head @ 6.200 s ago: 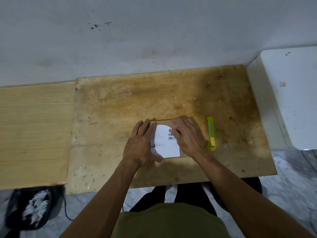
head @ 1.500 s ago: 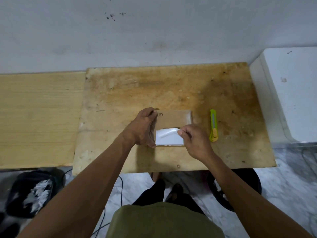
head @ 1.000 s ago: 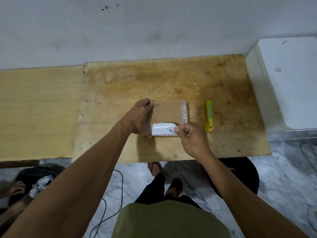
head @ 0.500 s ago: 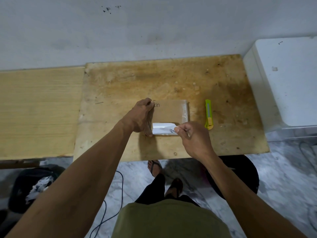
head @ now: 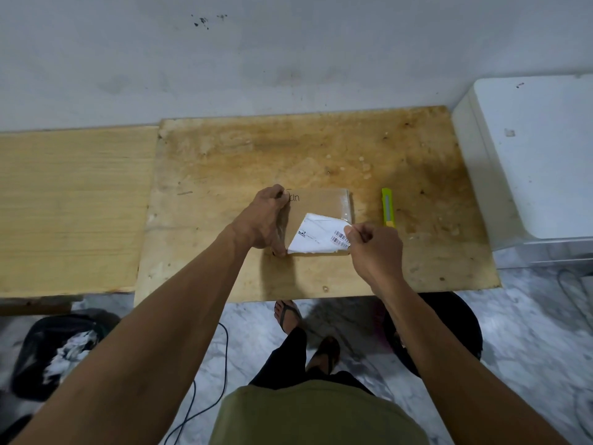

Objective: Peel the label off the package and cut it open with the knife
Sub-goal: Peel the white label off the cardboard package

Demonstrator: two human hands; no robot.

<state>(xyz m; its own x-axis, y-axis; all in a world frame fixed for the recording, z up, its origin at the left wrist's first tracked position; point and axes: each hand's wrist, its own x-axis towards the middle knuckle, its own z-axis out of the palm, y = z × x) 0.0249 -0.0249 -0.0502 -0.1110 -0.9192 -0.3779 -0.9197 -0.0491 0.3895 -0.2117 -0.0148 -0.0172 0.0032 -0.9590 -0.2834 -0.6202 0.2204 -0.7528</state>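
A flat brown package (head: 322, 203) lies on the stained plywood board (head: 321, 149), with handwriting near its top left corner. My left hand (head: 264, 220) presses down on the package's left edge. My right hand (head: 373, 248) pinches the right corner of the white label (head: 316, 237), which shows barcodes. The label is lifted and bent, and still touches the package along its lower edge. A yellow-green utility knife (head: 387, 207) lies on the board just right of the package, untouched.
A white appliance (head: 539, 162) stands against the board's right side. A lighter wooden surface (head: 70, 203) adjoins on the left. On the floor are a black bin with paper scraps (head: 54, 351), a cable (head: 208, 380) and a dark round stool (head: 449, 322).
My right hand has drawn the label further off, from the top downward and now to the right, so more brown package shows. My left hand stays on the package's left edge.
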